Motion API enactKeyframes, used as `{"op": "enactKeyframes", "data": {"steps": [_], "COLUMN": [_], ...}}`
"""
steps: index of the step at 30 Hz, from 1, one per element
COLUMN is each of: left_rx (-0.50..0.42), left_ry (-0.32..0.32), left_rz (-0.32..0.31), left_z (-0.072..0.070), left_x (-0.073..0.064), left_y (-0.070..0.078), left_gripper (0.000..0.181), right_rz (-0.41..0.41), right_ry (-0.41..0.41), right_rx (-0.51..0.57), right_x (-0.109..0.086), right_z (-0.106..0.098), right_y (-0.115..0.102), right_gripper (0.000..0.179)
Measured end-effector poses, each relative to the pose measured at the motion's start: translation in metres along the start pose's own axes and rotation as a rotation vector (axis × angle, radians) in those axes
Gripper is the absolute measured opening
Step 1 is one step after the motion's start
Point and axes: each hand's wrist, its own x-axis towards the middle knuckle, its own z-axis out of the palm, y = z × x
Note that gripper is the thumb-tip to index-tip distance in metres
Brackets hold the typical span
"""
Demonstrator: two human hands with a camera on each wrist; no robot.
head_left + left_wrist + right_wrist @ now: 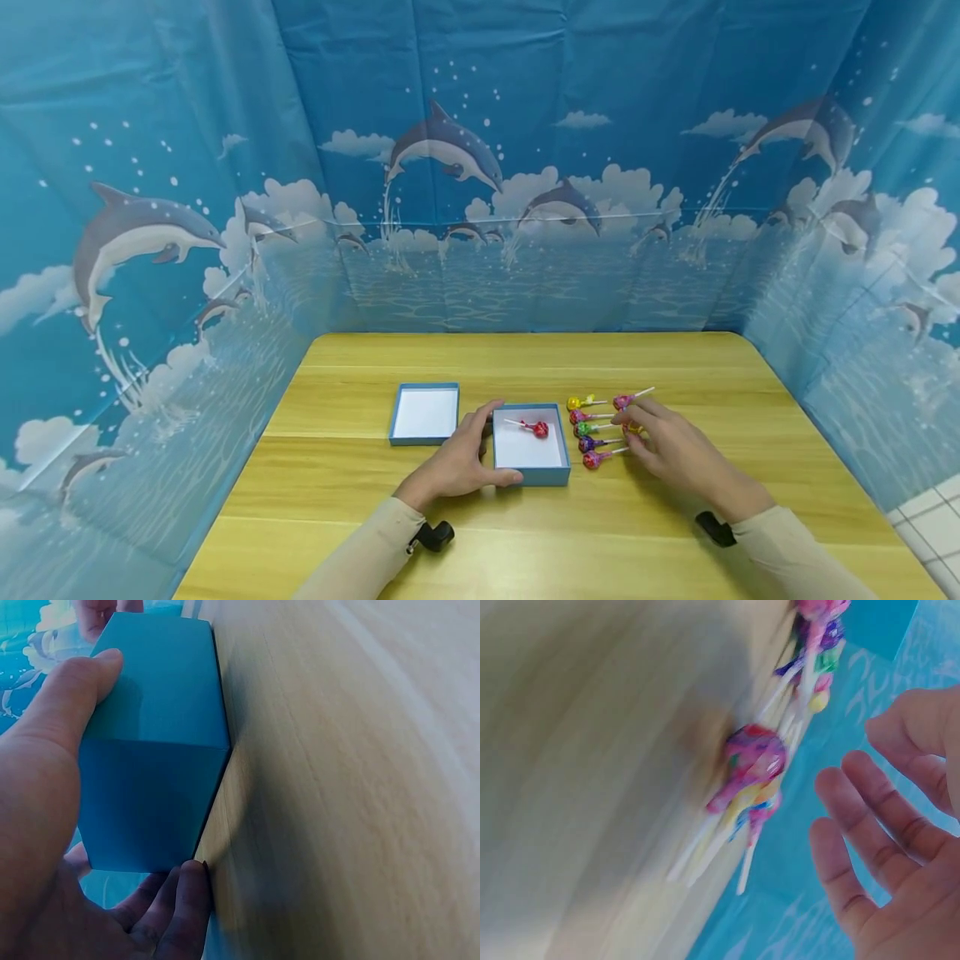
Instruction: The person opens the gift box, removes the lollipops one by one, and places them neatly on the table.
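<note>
The left hand [457, 467] has its grip around the near left corner of a small blue box [530, 477], thumb along the front wall, fingers up the left side. The box sits open on the tabletop [337, 500], and a red lollipop [536, 428] lies inside it on the white floor. The right hand [667, 446] holds nothing, its fingers loosely spread and just reaching a row of wrapped lollipops [592, 429] lying just right of the box; a pink lollipop [624, 401] lies at the fingertips. The blue lid [424, 413] lies upturned just left of the box.
</note>
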Motion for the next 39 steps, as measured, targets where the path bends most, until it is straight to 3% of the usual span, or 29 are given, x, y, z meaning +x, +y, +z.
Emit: {"op": "enactKeyframes", "data": {"steps": [5, 12, 20, 28, 39], "left_rx": [-0.014, -0.019, -0.019, -0.009, 0.015], "left_ry": [-0.002, -0.008, 0.002, -0.001, 0.001], "left_rz": [0.004, 0.007, 0.000, 0.015, 0.013], "left_z": [0.001, 0.002, 0.000, -0.001, 0.001], "left_x": [0.001, 0.000, -0.001, -0.001, -0.004], "left_y": [0.001, 0.004, 0.004, 0.005, 0.005], "left_gripper": [0.123, 0.123, 0.123, 0.122, 0.122], "right_rz": [-0.054, -0.028, -0.108, -0.152, -0.181], "right_ry": [-0.021, -0.103, -0.130, -0.275, -0.381], "right_rx": [0.045, 0.081, 0.111, 0.189, 0.155], "right_x": [0.011, 0.025, 0.052, 0.081, 0.106], "right_z": [0.000, -0.001, 0.002, 0.009, 0.026], "right_y": [-0.011, -0.028, -0.053, -0.071, -0.086], "right_gripper": [0.032, 0.033, 0.026, 0.026, 0.026]}}
